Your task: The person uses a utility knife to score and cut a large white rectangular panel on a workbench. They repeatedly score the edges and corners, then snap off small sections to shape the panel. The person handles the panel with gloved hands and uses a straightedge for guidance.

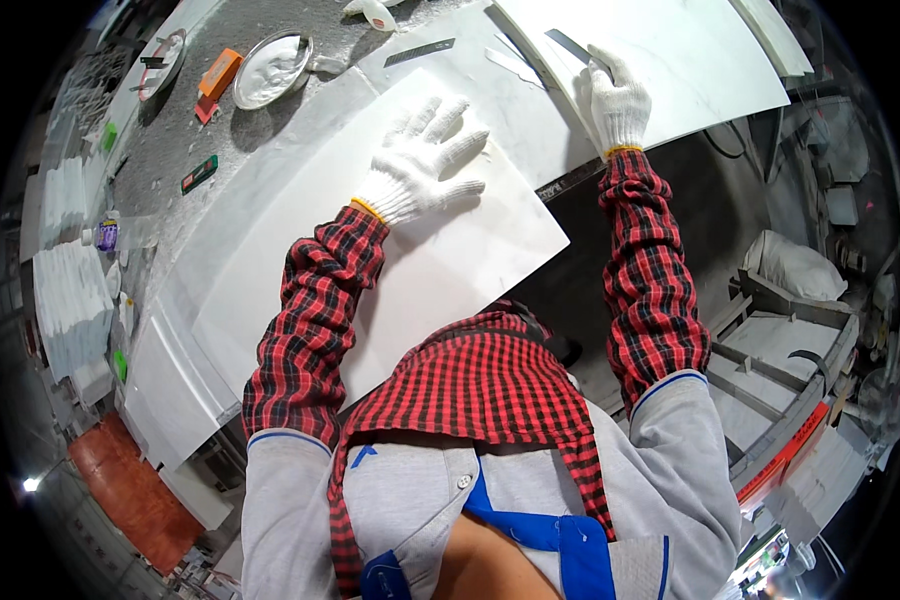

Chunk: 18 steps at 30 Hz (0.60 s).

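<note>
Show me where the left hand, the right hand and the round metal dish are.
left hand (422,160): head view, on the back of the white glove.
right hand (615,98): head view, on the back of the glove.
round metal dish (272,70): head view, on its pale inside.

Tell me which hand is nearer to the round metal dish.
Left. The left hand lies flat on the white slab, just right of the round metal dish; the right hand is farther right, on another slab.
</note>
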### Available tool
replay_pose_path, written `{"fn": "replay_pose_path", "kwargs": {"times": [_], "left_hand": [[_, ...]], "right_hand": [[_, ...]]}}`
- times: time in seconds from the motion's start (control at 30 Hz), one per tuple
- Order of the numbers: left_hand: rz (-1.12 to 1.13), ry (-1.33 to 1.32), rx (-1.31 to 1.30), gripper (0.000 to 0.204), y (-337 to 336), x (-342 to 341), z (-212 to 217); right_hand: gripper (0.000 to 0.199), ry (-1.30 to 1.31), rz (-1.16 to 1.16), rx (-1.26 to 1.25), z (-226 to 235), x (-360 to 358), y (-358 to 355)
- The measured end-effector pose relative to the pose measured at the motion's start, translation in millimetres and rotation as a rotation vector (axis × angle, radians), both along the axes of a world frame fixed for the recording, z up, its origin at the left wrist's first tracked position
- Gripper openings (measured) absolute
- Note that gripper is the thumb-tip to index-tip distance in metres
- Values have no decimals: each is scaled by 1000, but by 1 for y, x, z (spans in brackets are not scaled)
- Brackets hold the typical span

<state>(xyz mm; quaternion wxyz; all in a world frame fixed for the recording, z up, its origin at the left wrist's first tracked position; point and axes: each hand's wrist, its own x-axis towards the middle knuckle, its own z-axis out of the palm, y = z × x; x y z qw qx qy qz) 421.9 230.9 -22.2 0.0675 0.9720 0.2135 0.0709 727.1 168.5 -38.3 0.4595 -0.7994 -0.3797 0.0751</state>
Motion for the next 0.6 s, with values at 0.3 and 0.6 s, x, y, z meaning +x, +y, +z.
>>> {"fn": "replay_pose_path", "kwargs": {"times": [0.3, 0.6], "left_hand": [[-98, -70, -28, 61, -15, -18, 6], [-25, -19, -18, 61, -15, 0, 4]], "right_hand": [[33, -48, -6, -4, -2, 3, -2], [34, -18, -8, 36, 1, -1, 0]]}}
